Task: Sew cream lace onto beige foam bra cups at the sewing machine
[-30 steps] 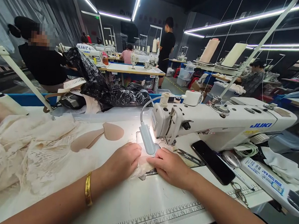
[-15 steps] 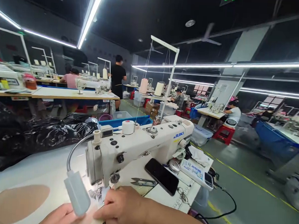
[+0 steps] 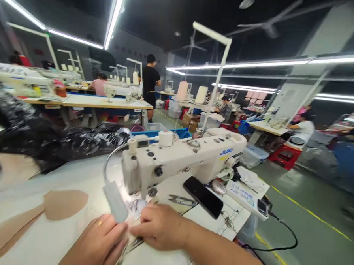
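A white JUKI sewing machine (image 3: 187, 156) stands before me, its lit needle area just beyond my fingertips. My left hand (image 3: 101, 239), with a ring on one finger, is curled at a pale fabric piece (image 3: 130, 224) that is washed out by the lamp. From the other side my right hand (image 3: 161, 226) presses the same fabric with closed fingers. Above my left fingers hangs a grey lamp head (image 3: 115, 200) on a bent neck. Flat on the table at left lie a beige rounded fabric piece (image 3: 68, 204) and long beige pieces (image 3: 14, 234).
Thread snips (image 3: 181, 200), a black phone (image 3: 203, 196) and a white box (image 3: 245, 197) lie right of the needle. Black plastic bags (image 3: 87, 143) fill the far left. Thread cones (image 3: 200, 95) stand behind the machine. Other people sit at machines; one person (image 3: 149, 87) stands.
The view has swung left and down, so the scene sits further right. More of my left hand shows, and the beige pieces on the table are further in view. Both hands remain by the needle.
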A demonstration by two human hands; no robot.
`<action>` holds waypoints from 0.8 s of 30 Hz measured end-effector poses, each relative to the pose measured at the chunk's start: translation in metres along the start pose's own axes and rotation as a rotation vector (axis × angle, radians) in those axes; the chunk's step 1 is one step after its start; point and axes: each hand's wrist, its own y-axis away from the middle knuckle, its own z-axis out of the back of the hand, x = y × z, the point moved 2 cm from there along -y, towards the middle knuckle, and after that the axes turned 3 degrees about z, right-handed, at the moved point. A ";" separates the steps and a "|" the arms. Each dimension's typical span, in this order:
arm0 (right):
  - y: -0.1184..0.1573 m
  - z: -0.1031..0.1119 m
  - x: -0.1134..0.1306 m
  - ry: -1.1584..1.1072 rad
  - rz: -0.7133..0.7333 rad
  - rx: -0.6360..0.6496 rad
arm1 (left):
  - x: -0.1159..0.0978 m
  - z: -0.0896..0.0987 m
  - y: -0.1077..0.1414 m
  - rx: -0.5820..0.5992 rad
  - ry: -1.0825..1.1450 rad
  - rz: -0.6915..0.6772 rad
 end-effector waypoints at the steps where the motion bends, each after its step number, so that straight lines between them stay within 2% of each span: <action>1: 0.002 0.004 0.003 -0.021 0.009 -0.009 | -0.008 0.009 -0.004 0.039 0.002 0.044; 3: 0.006 0.011 0.004 -0.091 0.004 -0.038 | -0.021 0.019 -0.013 0.125 0.029 0.059; 6: 0.010 0.015 0.004 -0.206 0.006 -0.038 | -0.027 0.023 -0.019 0.183 0.054 0.074; 15: 0.014 0.016 0.007 -0.349 0.044 -0.076 | -0.032 0.025 -0.017 0.162 0.050 0.079; 20: 0.014 0.016 0.009 -0.401 0.058 -0.044 | -0.030 0.023 -0.016 0.197 0.033 0.090; 24: 0.013 0.016 0.008 -0.383 -0.002 -0.050 | -0.029 0.023 -0.015 0.198 0.044 0.088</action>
